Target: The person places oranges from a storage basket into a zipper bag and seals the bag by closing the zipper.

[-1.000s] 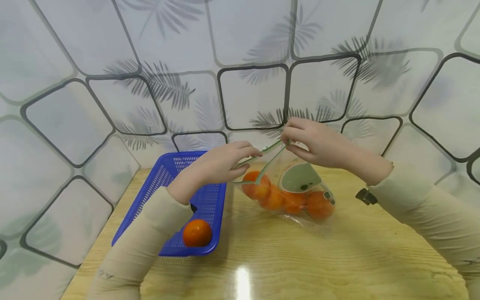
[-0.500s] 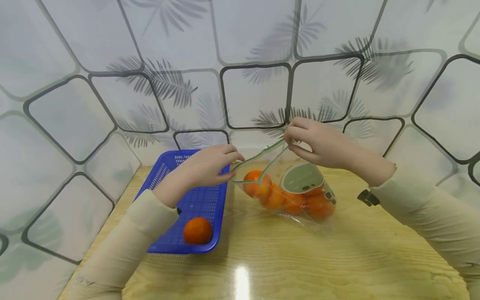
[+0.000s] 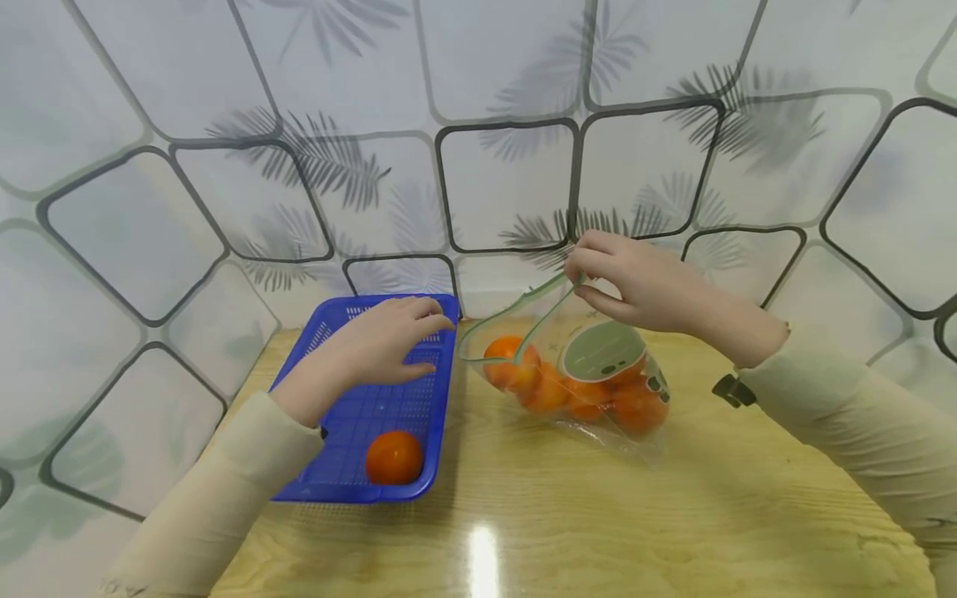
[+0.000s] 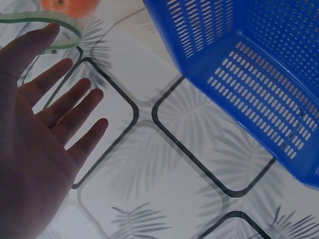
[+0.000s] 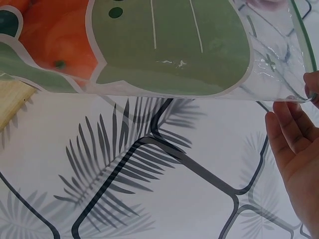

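In the head view my right hand (image 3: 635, 278) pinches the upper corner of a clear zip bag (image 3: 553, 332) with a green rim and a green printed patch. Several oranges (image 3: 548, 389) lie inside it on the table, and its mouth gapes to the left. The right wrist view shows the thumb and fingers on the bag's green edge (image 5: 305, 45). My left hand (image 3: 374, 345) hovers over a blue plastic basket (image 3: 436, 399), fingers spread and holding nothing. One orange (image 3: 394, 458) sits in the basket's near right corner. The left wrist view has the spread fingers (image 4: 79, 107) beside the bag's rim.
The wooden table (image 3: 568, 523) extends in front of the bag and basket. A patterned wall covering (image 3: 501, 191) with leaf prints rises behind and at the left. A dark band (image 3: 733, 390) sits at my right wrist.
My left hand has let go of the bag's rim and moved left over the basket. The bag's mouth stays spread. My right hand holds the corner almost still.
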Tool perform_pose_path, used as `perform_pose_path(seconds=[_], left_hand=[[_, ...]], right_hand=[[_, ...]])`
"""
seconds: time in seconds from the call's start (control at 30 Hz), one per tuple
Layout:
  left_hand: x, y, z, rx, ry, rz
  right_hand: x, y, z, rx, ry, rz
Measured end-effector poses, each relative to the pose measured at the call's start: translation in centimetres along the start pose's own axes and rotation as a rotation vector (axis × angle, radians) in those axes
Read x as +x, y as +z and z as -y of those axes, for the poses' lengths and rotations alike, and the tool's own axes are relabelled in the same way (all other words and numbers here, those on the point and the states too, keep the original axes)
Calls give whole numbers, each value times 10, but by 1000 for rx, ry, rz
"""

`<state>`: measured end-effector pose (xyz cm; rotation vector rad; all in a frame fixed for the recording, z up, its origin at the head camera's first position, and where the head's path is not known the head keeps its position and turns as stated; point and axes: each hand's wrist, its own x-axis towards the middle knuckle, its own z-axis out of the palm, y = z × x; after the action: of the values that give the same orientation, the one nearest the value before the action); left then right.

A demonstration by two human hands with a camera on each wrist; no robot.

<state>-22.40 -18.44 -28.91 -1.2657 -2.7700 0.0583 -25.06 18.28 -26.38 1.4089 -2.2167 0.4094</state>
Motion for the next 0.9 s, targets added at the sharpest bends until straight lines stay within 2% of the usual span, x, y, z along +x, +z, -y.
perform_pose_path(seconds=[0.3,0.57,0.67,0.9], left_hand=[[-19,5,4,-4,-56,25],[-32,10,6,-9,-69,40],[-37,11,5,-15,-94,74],[-51,15,1,-22,-177,199]], right_hand=[[-1,0,-1,1,12,5],[-1,-1,-1,1,12,6],[-1,-1,-1,-1,15,12],[-1,0,0,-1,13,9]])
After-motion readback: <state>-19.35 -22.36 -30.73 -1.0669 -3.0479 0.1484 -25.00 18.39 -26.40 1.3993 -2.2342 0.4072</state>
